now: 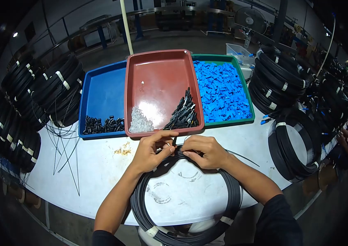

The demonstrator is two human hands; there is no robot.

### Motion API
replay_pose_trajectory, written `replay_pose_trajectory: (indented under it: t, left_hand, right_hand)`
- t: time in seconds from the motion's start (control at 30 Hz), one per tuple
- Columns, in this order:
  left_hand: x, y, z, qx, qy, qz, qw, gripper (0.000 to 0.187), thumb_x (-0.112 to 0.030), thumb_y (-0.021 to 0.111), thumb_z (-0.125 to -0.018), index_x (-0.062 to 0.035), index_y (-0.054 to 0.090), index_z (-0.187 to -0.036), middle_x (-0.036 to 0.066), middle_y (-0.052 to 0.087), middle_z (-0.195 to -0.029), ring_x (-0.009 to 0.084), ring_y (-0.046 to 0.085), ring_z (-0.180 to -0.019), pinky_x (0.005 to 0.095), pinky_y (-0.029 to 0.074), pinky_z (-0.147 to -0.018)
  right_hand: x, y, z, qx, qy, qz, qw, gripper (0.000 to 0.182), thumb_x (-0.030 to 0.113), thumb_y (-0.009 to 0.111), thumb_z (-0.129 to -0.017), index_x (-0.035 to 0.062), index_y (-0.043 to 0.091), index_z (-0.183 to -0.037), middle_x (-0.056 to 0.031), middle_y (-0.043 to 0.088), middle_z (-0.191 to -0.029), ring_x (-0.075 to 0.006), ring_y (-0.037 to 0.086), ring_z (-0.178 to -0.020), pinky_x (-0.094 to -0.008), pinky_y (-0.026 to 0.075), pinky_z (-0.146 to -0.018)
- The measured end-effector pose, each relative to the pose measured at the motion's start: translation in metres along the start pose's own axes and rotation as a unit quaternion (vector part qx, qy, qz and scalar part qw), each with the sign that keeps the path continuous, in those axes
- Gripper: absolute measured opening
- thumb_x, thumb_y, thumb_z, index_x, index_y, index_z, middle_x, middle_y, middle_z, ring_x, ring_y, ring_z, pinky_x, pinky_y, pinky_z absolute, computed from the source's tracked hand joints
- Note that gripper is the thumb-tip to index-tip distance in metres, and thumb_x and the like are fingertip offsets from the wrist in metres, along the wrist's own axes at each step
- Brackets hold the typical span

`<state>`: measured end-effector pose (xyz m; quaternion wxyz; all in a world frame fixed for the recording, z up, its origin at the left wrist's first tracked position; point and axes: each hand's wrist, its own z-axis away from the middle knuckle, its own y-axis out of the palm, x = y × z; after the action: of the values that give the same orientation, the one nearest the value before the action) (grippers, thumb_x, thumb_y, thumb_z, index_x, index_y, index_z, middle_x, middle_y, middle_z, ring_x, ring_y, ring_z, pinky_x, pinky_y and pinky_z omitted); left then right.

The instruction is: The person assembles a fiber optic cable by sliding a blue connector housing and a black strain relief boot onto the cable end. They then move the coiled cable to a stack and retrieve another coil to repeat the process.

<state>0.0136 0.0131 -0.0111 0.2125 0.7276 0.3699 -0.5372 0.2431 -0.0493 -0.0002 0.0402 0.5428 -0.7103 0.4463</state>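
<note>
A coil of black cable point(234, 192), bound with white tape, lies at the table's front edge and hangs over it. Both hands meet at the coil's far side, just below the red tray. My left hand point(156, 151) is closed in a pinch beside a small slim black connector part point(175, 140), which stands up at its fingertips. My right hand point(204, 152) is also closed, thumb and fingers pressed together on the black cable close to that part. The fingers partly hide where cable and part come together. A loose cable end point(243, 158) sticks out to the right beyond my right hand.
The red tray point(157, 69) holds clear pieces and black connector parts. Left of it, a blue tray point(104, 88) has short black pieces; right, a green tray point(251, 110) is full of blue connectors. Cable coils point(61, 88) stack on the left, more coils point(280, 82) on the right.
</note>
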Motion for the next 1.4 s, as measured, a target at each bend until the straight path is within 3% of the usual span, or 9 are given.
replay_pose_trajectory:
  t: [0.1, 0.4, 0.47, 0.8, 0.93, 1.0, 1.07, 1.4]
  left_hand:
    - [-0.0043, -0.0001, 0.0021, 0.019, -0.011, -0.064, 0.998, 0.039, 0.001, 0.07, -0.091, 0.001, 0.06, -0.129, 0.003, 0.066, -0.095, 0.0088, 0.062, -0.083, 0.0258, 0.051, -0.079]
    - [-0.0036, -0.0012, 0.0023, 0.018, -0.025, -0.044, 0.999, 0.038, -0.001, 0.071, -0.09, 0.0002, 0.059, -0.126, 0.002, 0.066, -0.094, 0.0087, 0.062, -0.085, 0.0265, 0.051, -0.081]
    - [-0.0001, 0.0013, 0.0014, -0.003, 0.008, -0.024, 1.0, 0.036, 0.002, 0.071, -0.087, -0.0009, 0.061, -0.122, 0.002, 0.068, -0.085, 0.0062, 0.061, -0.076, 0.0237, 0.05, -0.073]
    - [-0.0019, 0.0037, 0.0013, -0.061, 0.038, -0.121, 0.99, 0.032, 0.0, 0.074, -0.081, -0.0018, 0.062, -0.11, 0.004, 0.07, -0.085, 0.0071, 0.061, -0.072, 0.0224, 0.048, -0.066]
    - [-0.0004, 0.0021, 0.0012, -0.051, 0.08, -0.177, 0.98, 0.03, 0.003, 0.075, -0.08, -0.0021, 0.064, -0.107, 0.001, 0.067, -0.09, 0.0059, 0.058, -0.076, 0.0223, 0.044, -0.068]
    - [-0.0048, 0.0036, 0.0007, -0.073, 0.108, -0.219, 0.967, 0.019, -0.003, 0.078, -0.079, -0.0021, 0.071, -0.097, 0.004, 0.073, -0.083, 0.0102, 0.062, -0.069, 0.0239, 0.048, -0.064]
    - [-0.0054, 0.0036, 0.0012, -0.073, 0.112, -0.225, 0.965, 0.018, -0.004, 0.078, -0.079, -0.0022, 0.072, -0.096, 0.005, 0.073, -0.084, 0.0106, 0.062, -0.068, 0.0243, 0.048, -0.063]
    - [-0.0078, 0.0031, 0.0014, -0.056, 0.129, -0.246, 0.959, 0.014, -0.001, 0.078, -0.078, -0.0015, 0.076, -0.091, 0.009, 0.074, -0.082, 0.0141, 0.065, -0.066, 0.0261, 0.05, -0.061]
  right_hand:
    - [0.0004, 0.0002, 0.0001, -0.008, -0.002, 0.001, 1.0, 0.016, -0.002, 0.07, -0.084, -0.0013, 0.07, -0.1, -0.0149, 0.069, -0.093, -0.0299, 0.068, -0.081, -0.038, 0.055, -0.072]
    - [0.0, -0.0006, 0.0008, -0.005, -0.007, 0.008, 1.0, 0.026, -0.006, 0.069, -0.08, 0.0005, 0.072, -0.105, -0.0146, 0.07, -0.093, -0.0292, 0.069, -0.079, -0.0373, 0.056, -0.07]
    - [0.0011, -0.0018, 0.0008, -0.004, -0.008, 0.013, 1.0, 0.027, -0.006, 0.068, -0.079, 0.0008, 0.072, -0.105, -0.0142, 0.07, -0.092, -0.0292, 0.069, -0.078, -0.0372, 0.056, -0.069]
    - [0.003, -0.002, 0.0008, -0.045, 0.001, 0.032, 0.998, 0.019, -0.004, 0.07, -0.079, -0.0013, 0.07, -0.097, -0.0137, 0.07, -0.088, -0.03, 0.069, -0.076, -0.0369, 0.056, -0.068]
    - [0.0027, -0.0006, 0.0017, -0.074, 0.029, 0.034, 0.996, 0.013, -0.001, 0.072, -0.082, 0.0, 0.07, -0.094, -0.0113, 0.071, -0.086, -0.0237, 0.067, -0.068, -0.0337, 0.052, -0.061]
    - [0.0028, -0.0002, 0.0014, -0.085, 0.046, 0.03, 0.995, 0.011, 0.001, 0.073, -0.083, 0.0007, 0.07, -0.094, -0.0102, 0.071, -0.084, -0.0209, 0.065, -0.065, -0.032, 0.05, -0.058]
    - [0.0025, -0.0008, 0.0007, -0.106, 0.078, 0.022, 0.991, 0.009, 0.004, 0.075, -0.084, 0.002, 0.072, -0.092, -0.0081, 0.071, -0.082, -0.0165, 0.062, -0.06, -0.0288, 0.046, -0.053]
    - [-0.0013, -0.0002, 0.0009, -0.103, 0.086, 0.017, 0.991, 0.009, 0.005, 0.075, -0.084, 0.0017, 0.073, -0.092, -0.0083, 0.072, -0.082, -0.0167, 0.061, -0.059, -0.029, 0.045, -0.052]
